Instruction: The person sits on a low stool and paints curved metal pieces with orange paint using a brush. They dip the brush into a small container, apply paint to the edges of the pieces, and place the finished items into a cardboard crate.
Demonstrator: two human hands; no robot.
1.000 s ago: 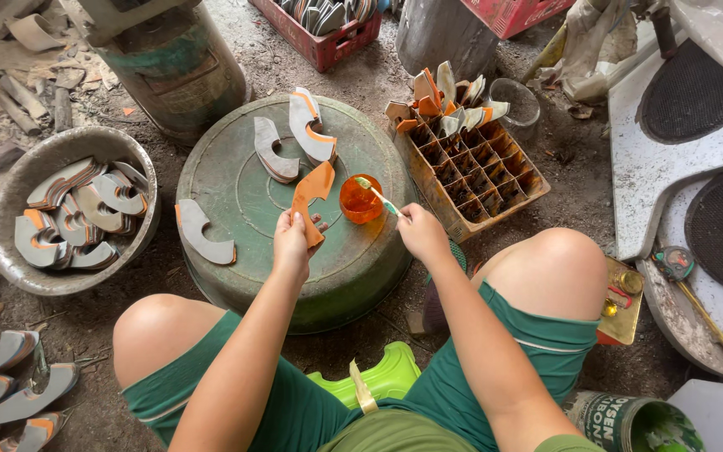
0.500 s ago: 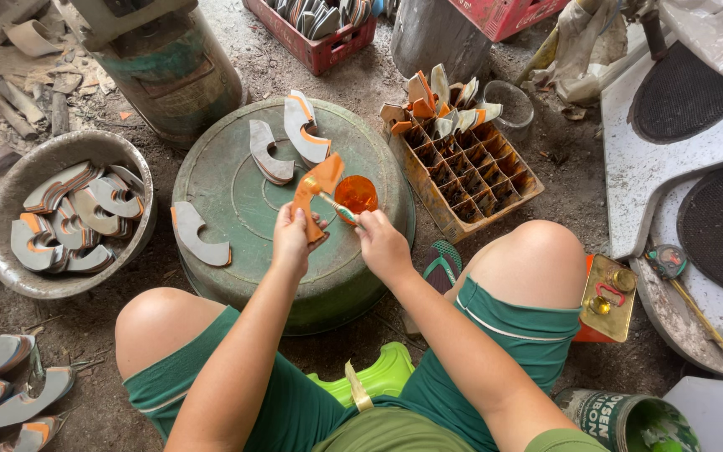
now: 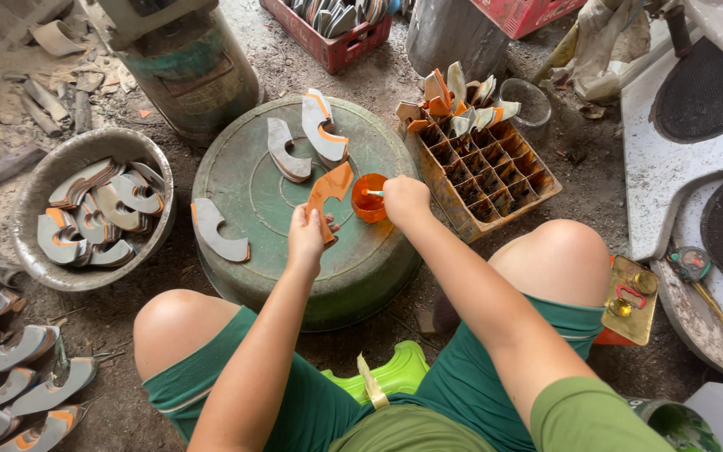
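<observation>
1. Scanning from the left, we see a grey metal basin [image 3: 35, 197] of curved grey-and-orange sole pieces, well apart from both hands.
2. Our left hand [image 3: 305, 237] is clenched around the lower end of a curved orange sole-shaped piece [image 3: 328, 189], its long axis rising up and rightward over the round green upturned tub [image 3: 253, 188].
3. Just right of that piece sits a small orange cup [image 3: 369, 199].
4. Our right hand [image 3: 405, 199] pinches a thin light-handled brush [image 3: 375, 192], tip in the cup, nearer the cup than the left.
</observation>
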